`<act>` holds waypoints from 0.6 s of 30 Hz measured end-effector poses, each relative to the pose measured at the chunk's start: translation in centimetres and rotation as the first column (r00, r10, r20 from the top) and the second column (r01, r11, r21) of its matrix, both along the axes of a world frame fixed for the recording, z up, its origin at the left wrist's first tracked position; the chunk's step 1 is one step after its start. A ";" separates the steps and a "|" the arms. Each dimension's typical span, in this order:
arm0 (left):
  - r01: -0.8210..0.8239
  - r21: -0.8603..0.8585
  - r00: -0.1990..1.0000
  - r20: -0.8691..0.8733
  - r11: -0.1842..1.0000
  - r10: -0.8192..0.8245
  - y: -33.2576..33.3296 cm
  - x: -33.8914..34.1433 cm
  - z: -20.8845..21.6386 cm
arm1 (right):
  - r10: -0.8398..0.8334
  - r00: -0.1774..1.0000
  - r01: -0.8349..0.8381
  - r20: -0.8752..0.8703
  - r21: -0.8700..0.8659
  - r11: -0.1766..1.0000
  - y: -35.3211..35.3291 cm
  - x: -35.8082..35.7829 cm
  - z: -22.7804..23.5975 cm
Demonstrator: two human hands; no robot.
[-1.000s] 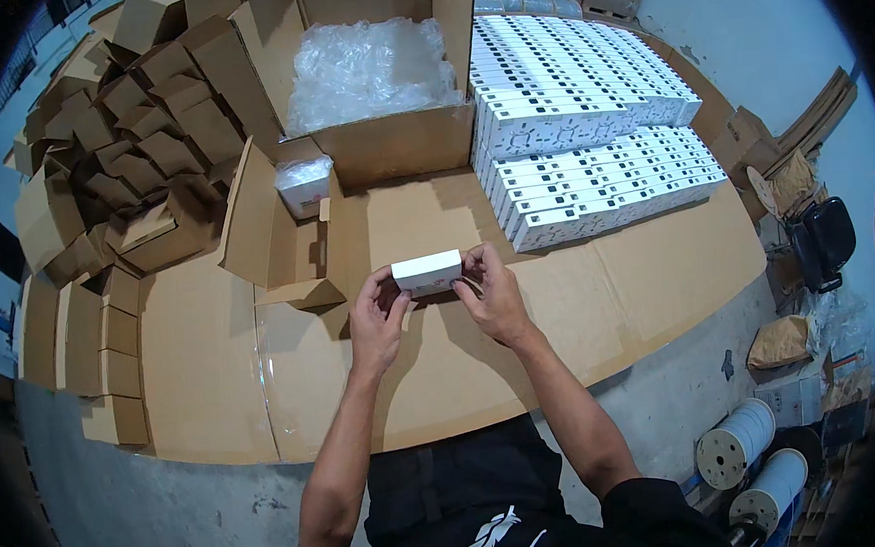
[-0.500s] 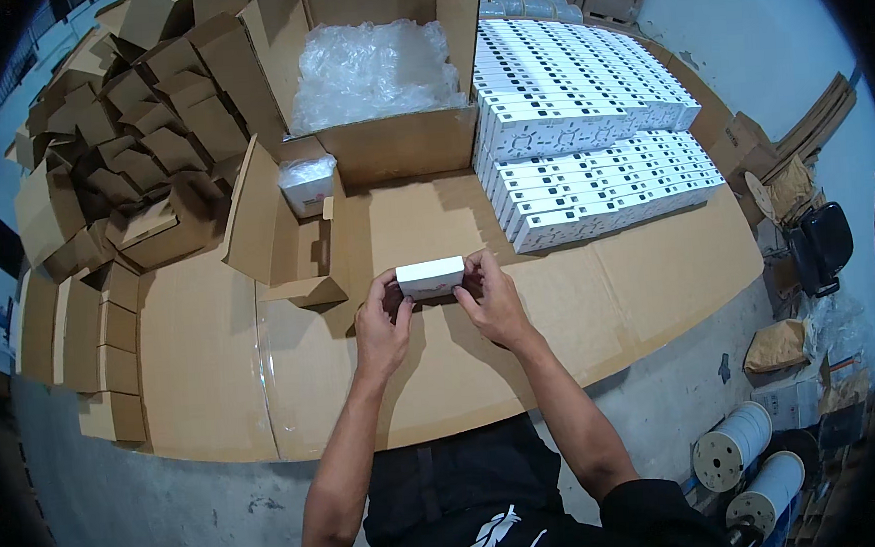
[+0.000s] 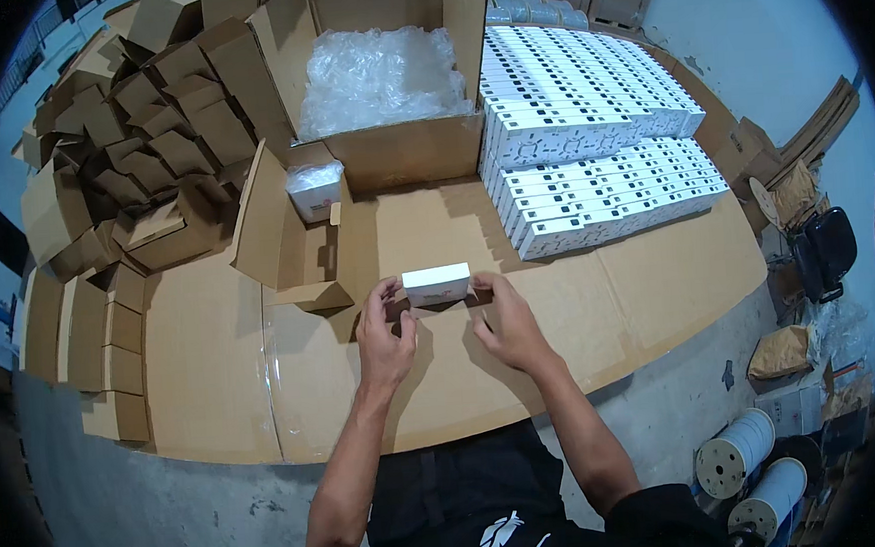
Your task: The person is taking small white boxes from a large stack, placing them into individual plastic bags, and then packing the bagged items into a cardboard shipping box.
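Observation:
A small white box (image 3: 437, 285) stands on the cardboard-covered table in front of me. My left hand (image 3: 386, 339) is just beside its left end, thumb and fingers apart. On the other end, my right hand (image 3: 511, 327) is also open, its fingertips close to the box; whether any finger still touches it I cannot tell. Beyond my left hand sits an open brown carton (image 3: 309, 266), its flap raised on the left. A white box in clear plastic wrap (image 3: 314, 190) stands in its far end.
A large carton (image 3: 405, 155) holding clear plastic packing (image 3: 383, 79) stands at the back. Stacked white boxes (image 3: 590, 139) fill the right rear. Several open brown cartons (image 3: 164, 140) are piled at left. Cable spools (image 3: 737, 450) stand on the floor at right.
Both hands have loosened from the small white box and their fingers have spread apart. The box now stands by itself on the table. The whole view has shifted slightly.

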State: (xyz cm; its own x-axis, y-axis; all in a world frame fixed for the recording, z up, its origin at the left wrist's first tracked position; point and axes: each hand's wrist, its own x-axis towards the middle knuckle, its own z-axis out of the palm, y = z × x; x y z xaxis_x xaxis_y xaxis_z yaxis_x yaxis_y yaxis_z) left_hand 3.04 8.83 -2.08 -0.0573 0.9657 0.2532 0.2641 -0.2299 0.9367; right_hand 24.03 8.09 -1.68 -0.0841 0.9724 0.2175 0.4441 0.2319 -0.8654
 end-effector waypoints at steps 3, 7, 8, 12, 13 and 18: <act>-0.083 0.150 0.988 -0.115 0.985 0.101 -0.3 0.1 1.7 | -0.052 0.909 -0.055 0.413 0.243 0.969 -1.1 0.1 -0.1; -0.096 0.380 0.965 -0.192 0.920 0.180 1.8 1.6 6.9 | -0.071 0.875 -0.081 0.478 0.288 0.954 -1.5 -0.2 -0.3; -0.070 0.421 0.971 -0.179 0.904 0.158 2.9 2.3 8.8 | -0.069 0.866 -0.062 0.495 0.244 0.968 -1.6 0.0 0.0; -0.092 0.455 0.978 -0.125 0.886 0.166 9.4 4.6 14.8 | -0.052 0.869 -0.065 0.493 0.217 0.974 -1.7 0.3 -0.3; -0.097 0.482 0.975 -0.128 0.871 0.180 12.1 4.8 15.3 | -0.064 0.870 -0.066 0.488 0.244 0.968 -1.7 0.2 -0.5; -0.041 0.474 0.964 -0.214 0.880 0.160 26.1 5.2 17.4 | -0.099 0.829 -0.030 0.550 0.221 0.975 -1.7 -0.1 -0.5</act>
State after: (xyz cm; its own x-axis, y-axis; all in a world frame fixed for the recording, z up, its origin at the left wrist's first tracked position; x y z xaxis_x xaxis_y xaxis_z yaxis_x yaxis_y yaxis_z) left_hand 8.25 34.89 15.31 -0.0282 0.7269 0.6861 0.5111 -0.5794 0.6349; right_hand 23.88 6.44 -2.19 -0.2204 0.9128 0.3437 0.8443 0.3550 -0.4014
